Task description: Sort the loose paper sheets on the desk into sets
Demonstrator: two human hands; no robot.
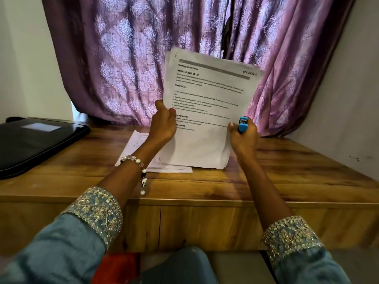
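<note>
Squaring up a set of sheets before stapling.
Left hand (163,124) pinches the held sheets (205,111); right hand (243,136) fingers curl round a blue stapler (243,125). Next, probably: stapler to a corner; more sheets (135,146) wait on the counter (287,171).

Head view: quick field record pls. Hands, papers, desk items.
left hand: grips left edge of held sheets
right hand: holds blue stapler and sheets' right edge
held sheets: upright, bottom edge at the desk, top page reads "SECTION 1"
flat sheets: lying on desk, partly behind the left hand
black folder: desk's left side
backdrop: purple curtain
</note>
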